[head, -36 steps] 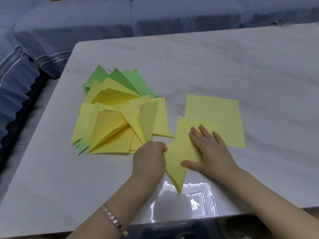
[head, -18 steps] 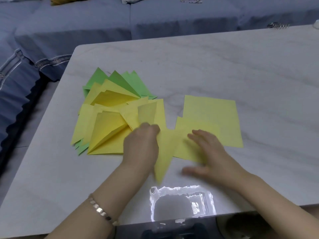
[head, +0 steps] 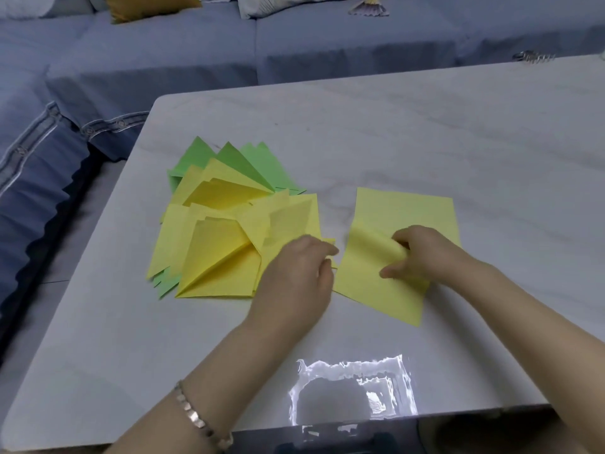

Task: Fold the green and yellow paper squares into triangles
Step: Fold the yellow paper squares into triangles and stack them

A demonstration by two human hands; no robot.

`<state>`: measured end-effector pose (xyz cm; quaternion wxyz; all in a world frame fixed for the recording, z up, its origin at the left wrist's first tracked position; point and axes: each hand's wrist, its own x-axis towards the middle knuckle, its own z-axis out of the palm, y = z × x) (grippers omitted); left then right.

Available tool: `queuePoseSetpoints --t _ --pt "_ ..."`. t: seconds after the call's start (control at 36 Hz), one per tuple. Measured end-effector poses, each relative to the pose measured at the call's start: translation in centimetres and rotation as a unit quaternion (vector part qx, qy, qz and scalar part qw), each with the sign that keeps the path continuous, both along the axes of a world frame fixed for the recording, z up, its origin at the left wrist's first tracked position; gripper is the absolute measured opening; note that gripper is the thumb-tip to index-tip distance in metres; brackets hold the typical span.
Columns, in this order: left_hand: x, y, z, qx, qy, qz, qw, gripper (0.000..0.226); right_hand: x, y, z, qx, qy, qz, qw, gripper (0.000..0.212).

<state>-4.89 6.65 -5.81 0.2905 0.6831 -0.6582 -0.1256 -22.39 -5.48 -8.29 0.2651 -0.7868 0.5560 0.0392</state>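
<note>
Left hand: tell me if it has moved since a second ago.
Yes. The left hand has shifted away from the table's near edge, onto the folded pile's right side.

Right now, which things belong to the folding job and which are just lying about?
Job: pile of folded triangles; yellow sheet pinched by the right hand; yellow square beneath it.
Lying about: metal clip; mustard cushion; folding fan.

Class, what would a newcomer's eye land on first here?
A fanned heap of folded yellow and green triangles lies left of centre on the table. Beside it, the right hand pinches up a curling corner of a yellow square; the left hand sits at the heap's edge.
</note>
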Motion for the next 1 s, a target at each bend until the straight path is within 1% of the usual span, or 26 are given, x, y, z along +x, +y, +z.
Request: queuePoseSetpoints --t 0.06,0.08,0.14,0.19,0.25,0.28,0.31,0.39,0.42,0.47,0.58,0.61,0.64,0.67,0.69,0.75,0.78,0.81,0.83,0.86,0.89,0.94,0.97,1.0 --pt "-0.6 0.3 -0.7 0.062 0.065 0.011 0.996 0.033 -0.8 0.5 0.4 0.006 -0.073 -0.014 0.997 0.041" --pt "-0.8 0.3 -1.0 0.083 0.088 0.018 0.993 0.041 -1.3 0.9 0.8 0.026 -0.125 -0.035 0.991 0.042" --pt "-1.0 0.2 -1.2 0.111 0.149 0.039 0.982 0.064 -2.3 2.1 2.0 0.094 -0.238 -0.063 0.965 0.029" --pt "-1.4 0.0 -0.9 0.132 0.249 0.061 0.957 0.078 -2.8 3.3 3.4 0.164 -0.334 -0.074 0.925 0.014" --pt "-1.6 -0.1 -0.6 0.146 0.354 0.062 0.922 0.075 -3.2 4.3 4.1 0.19 -0.389 -0.086 0.897 0.014" --pt "-1.6 -0.1 -0.3 0.154 0.389 0.057 0.907 0.07 -3.2 4.7 4.3 0.192 -0.401 -0.093 0.891 0.017" --pt "-1.6 0.0 -0.1 0.161 0.412 0.055 0.895 0.062 -3.2 5.0 4.5 0.187 -0.407 -0.099 0.889 0.019" --pt "-1.1 0.4 0.8 0.184 0.444 0.057 0.875 0.023 -2.7 5.7 4.6 0.169 -0.417 -0.102 0.887 0.025" --pt "-1.0 0.7 1.0 0.192 0.454 0.052 0.869 0.016 -2.6 5.9 4.5 0.164 -0.421 -0.099 0.887 0.027" --pt "-0.7 1.0 1.1 0.2 0.46 0.044 0.864 0.013 -2.3 6.2 4.3 0.156 -0.428 -0.088 0.886 0.028" --pt "-0.1 1.5 0.8 0.208 0.45 0.053 0.867 0.02 -1.7 7.0 3.6 0.145 -0.429 -0.074 0.888 0.027" --pt "0.1 1.5 0.6 0.204 0.441 0.065 0.871 0.02 -1.7 7.2 3.3 0.115 -0.415 -0.064 0.9 0.029" --pt "0.4 1.4 0.4 0.196 0.431 0.081 0.877 0.02 -1.8 7.3 2.9 0.066 -0.386 -0.051 0.919 0.032" --pt "0.7 1.3 0.3 0.187 0.423 0.096 0.882 0.02 -2.0 7.5 2.7 0.01 -0.348 -0.036 0.937 0.037" --pt "1.0 1.2 0.2 0.18 0.419 0.109 0.883 0.018 -2.3 7.6 2.6 -0.032 -0.319 -0.014 0.947 0.044" --pt "1.8 1.0 0.3 0.177 0.43 0.133 0.875 0.017 -2.9 7.8 2.8 -0.081 -0.274 0.064 0.956 0.066" --pt "2.1 0.9 0.4 0.182 0.442 0.143 0.867 0.017 -3.2 7.7 2.5 -0.134 -0.24 0.128 0.953 0.076" --pt "2.3 0.9 0.5 0.188 0.453 0.148 0.859 0.017 -3.6 7.6 1.9 -0.191 -0.2 0.191 0.942 0.078" --pt "2.5 0.9 0.7 0.195 0.459 0.148 0.854 0.016 -3.8 7.5 1.4 -0.239 -0.176 0.24 0.924 0.074" --pt "2.7 0.9 0.8 0.203 0.462 0.145 0.851 0.016 -3.8 7.6 0.9 -0.272 -0.167 0.269 0.909 0.064" --pt "2.8 0.9 0.8 0.211 0.463 0.138 0.85 0.015 -3.5 7.8 0.8 -0.296 -0.178 0.282 0.895 0.053" --pt "2.7 1.1 1.0 0.225 0.459 0.121 0.851 0.012 -2.8 8.2 0.7 -0.317 -0.23 0.282 0.876 0.029" --pt "2.7 1.2 1.0 0.231 0.453 0.111 0.854 0.012 -2.5 8.5 0.8 -0.314 -0.25 0.282 0.872 0.022" --pt "2.7 1.3 1.1 0.236 0.447 0.098 0.857 0.012 -2.2 8.6 0.8 -0.31 -0.265 0.279 0.869 0.02"
